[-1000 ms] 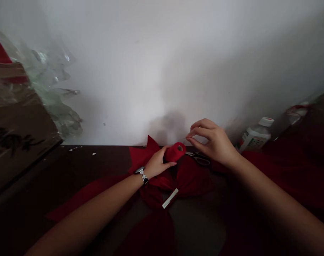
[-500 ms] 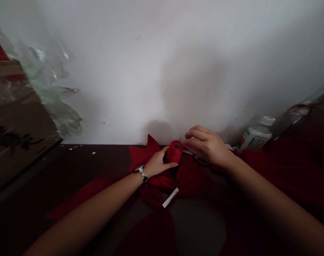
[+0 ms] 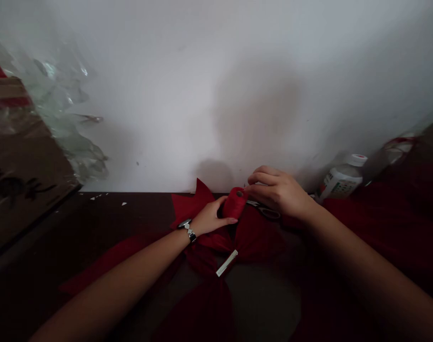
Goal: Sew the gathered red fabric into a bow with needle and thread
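Your left hand curls around the red thread spool, fingers and thumb spread about its sides. At the spool's top, your right hand bunches its fingertips; whether they pinch thread, you cannot tell. Right of the spool are scissors and, farther, a bottle; nearer you, a pale clip on gathered red fabric.

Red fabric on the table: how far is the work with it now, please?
Looks done: the red fabric is gathered, with a pale clip at the gather. In hand: the left hand holds a red spool; the right hand's fingertips are at its top. Probably left: securing the gather, as I see no thread around it; the scissors lie unheld.
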A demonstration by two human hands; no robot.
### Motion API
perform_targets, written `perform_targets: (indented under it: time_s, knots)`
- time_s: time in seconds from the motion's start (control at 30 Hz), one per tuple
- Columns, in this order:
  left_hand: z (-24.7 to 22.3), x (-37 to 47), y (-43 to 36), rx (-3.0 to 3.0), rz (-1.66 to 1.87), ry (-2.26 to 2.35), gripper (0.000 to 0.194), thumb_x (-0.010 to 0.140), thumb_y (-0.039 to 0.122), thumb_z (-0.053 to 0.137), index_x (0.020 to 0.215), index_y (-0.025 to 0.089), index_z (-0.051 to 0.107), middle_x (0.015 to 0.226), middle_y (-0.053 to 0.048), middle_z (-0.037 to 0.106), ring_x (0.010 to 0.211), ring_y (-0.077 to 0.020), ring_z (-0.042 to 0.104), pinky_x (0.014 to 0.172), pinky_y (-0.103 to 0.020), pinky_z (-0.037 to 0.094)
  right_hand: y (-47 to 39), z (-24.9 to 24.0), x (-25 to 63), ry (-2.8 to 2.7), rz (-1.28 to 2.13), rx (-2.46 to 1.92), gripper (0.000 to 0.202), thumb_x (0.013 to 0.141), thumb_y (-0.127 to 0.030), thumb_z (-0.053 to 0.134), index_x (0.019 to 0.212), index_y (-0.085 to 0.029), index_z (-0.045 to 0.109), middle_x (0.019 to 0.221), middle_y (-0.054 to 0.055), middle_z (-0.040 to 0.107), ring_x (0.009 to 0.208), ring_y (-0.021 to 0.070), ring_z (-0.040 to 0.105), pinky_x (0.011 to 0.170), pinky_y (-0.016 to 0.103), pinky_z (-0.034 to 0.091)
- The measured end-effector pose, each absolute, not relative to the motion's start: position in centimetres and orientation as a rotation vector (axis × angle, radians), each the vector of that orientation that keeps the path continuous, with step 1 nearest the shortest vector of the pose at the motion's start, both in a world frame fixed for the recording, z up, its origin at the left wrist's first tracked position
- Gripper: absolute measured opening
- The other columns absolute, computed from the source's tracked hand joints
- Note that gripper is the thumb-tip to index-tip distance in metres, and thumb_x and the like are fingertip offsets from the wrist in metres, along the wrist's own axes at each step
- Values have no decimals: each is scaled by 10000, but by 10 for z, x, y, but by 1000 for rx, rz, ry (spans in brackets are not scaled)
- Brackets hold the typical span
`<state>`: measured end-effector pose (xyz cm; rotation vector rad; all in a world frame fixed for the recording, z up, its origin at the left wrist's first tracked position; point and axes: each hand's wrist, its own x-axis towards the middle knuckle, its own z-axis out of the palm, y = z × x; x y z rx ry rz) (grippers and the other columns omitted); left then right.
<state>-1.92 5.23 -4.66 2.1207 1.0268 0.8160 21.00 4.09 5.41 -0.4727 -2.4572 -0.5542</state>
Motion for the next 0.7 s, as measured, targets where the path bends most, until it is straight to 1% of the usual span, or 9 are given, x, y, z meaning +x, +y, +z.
perform_targets:
  time_s: [0.13,0.27,0.47,0.7]
  knots:
    - [-45,-19,51,2127,804,1029,717,737,437,734,1332,155,450,1266,-151,610,1119,-292,603,965,-423,461,43,52,209,-2474,-566,-505,227,949,-218,485,840,-153,674,874,83,646,847,193,556,679,294,443]
    - [-46,-19,52,2137,803,1029,718,733,444,737,1329,160,454,1267,-149,610,1125,-293,600,968,-420,459,42,54,209,-2526,-529,-526,251,948,-212,483,799,-146,673,860,85,639,840,195,545,677,299,433]
    - [-48,-20,53,2152,809,1018,724,725,474,736,1325,175,462,1258,-138,615,1113,-293,604,958,-417,463,39,61,209,-2611,-333,-554,278,949,-218,481,775,-142,683,829,85,633,836,188,537,693,296,442]
    - [-47,-19,52,2152,821,978,716,729,467,738,1329,187,465,1305,-125,589,1156,-283,583,979,-408,458,39,64,210,-2642,-233,-581,249,932,-224,509,785,-157,698,879,97,646,886,203,538,724,311,465]
